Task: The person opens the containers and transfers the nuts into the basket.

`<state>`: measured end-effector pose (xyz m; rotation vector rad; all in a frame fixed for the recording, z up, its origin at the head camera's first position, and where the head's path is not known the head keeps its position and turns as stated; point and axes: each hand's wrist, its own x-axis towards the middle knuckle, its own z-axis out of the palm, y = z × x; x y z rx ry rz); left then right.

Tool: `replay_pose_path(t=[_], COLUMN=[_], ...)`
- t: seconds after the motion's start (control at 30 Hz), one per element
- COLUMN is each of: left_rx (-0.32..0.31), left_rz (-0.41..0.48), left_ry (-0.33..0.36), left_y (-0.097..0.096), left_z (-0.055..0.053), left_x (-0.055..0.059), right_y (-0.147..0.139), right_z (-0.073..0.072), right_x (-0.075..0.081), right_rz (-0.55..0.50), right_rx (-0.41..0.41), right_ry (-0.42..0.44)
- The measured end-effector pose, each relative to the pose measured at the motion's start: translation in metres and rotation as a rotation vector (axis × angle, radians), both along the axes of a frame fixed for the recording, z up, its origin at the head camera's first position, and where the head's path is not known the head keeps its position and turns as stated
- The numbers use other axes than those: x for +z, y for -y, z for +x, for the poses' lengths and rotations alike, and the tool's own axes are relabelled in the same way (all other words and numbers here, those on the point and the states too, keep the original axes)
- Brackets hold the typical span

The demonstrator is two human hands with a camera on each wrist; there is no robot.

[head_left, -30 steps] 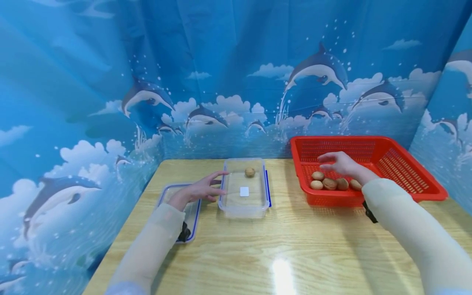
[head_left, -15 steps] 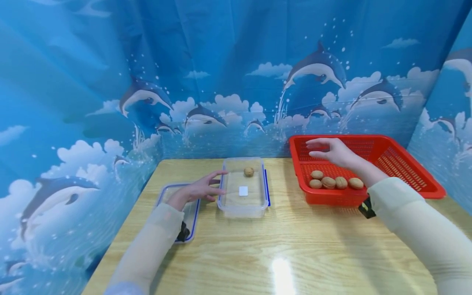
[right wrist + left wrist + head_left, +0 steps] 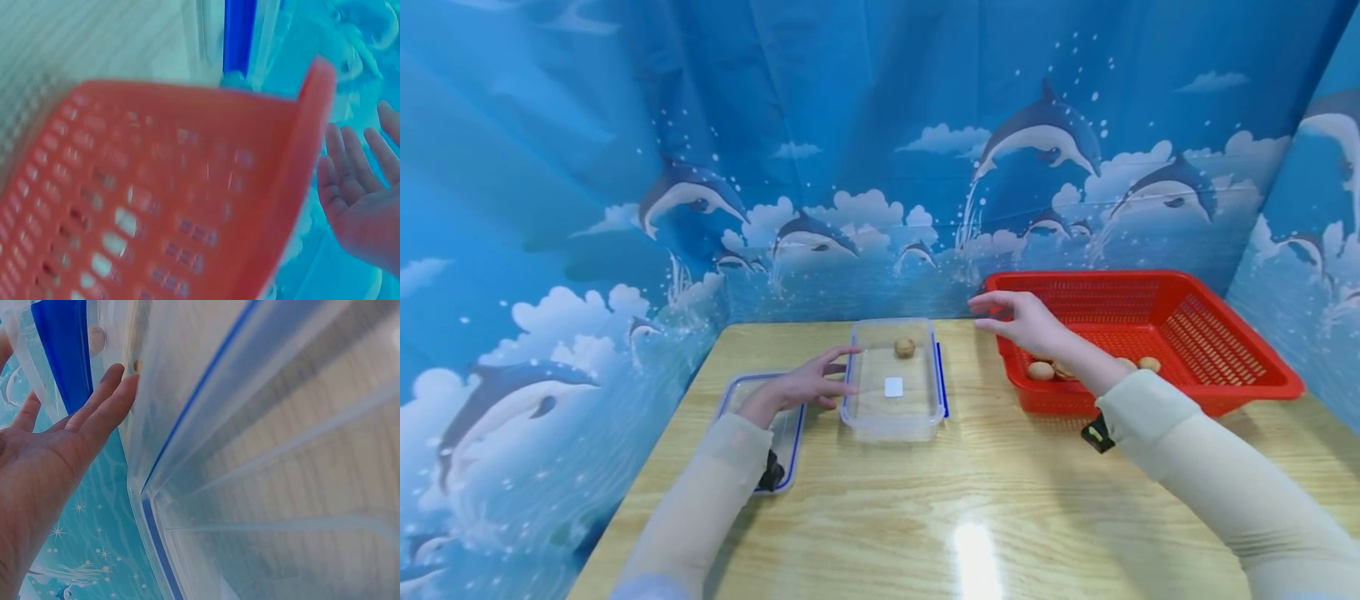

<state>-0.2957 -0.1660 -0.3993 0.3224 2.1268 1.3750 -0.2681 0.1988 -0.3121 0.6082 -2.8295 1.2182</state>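
Observation:
My left hand point(image 3: 808, 385) rests its straight fingers at the left side of a clear plastic box point(image 3: 895, 427). In the left wrist view, the fingers of the left hand point(image 3: 69, 444) are spread beside the box's blue clip point(image 3: 65, 356). One walnut point(image 3: 905, 347) lies inside the box at the back. Over the left rim of a red basket point(image 3: 1157, 400) hovers my right hand point(image 3: 1026, 321), thumb and fingers apart. Nothing shows between the fingers of the right hand point(image 3: 365, 187) in the right wrist view. Several walnuts point(image 3: 1041, 370) lie in the basket, partly hidden by my right forearm.
A clear lid-like piece with a blue rim point(image 3: 793, 450) lies on the wooden table point(image 3: 880, 517), partly under my left forearm. A blue dolphin-print curtain point(image 3: 850, 167) stands behind the table and at both sides.
My right hand has moved left from above the basket's walnuts to its left rim. The left hand stays at the box, and the single walnut there has not moved.

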Motion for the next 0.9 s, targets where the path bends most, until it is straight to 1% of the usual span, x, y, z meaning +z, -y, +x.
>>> replay_pose_path(t=[0.23,0.5,0.77,0.9], left_rx=[-0.005,0.001,-0.009,-0.013], left_rz=[0.001,-0.006,-0.005,0.002], left_ry=[0.003,0.005,0.002,0.003], left_y=[0.001,0.001,0.001,0.001], left_z=[0.001,0.000,-0.001,0.000], left_x=[0.002,0.003,0.002,0.002], right_y=[0.029,0.056,0.082,0.088], right_z=[-0.002,-0.010,-0.026,-0.036], right_x=[-0.014,-0.026,-0.045,-0.054], right_rz=[-0.038,-0.019,0.060,0.083], right_rx=[0.067,0.155,0.167,0.176], right_ry=[0.037,0.040,0.063,0.047])
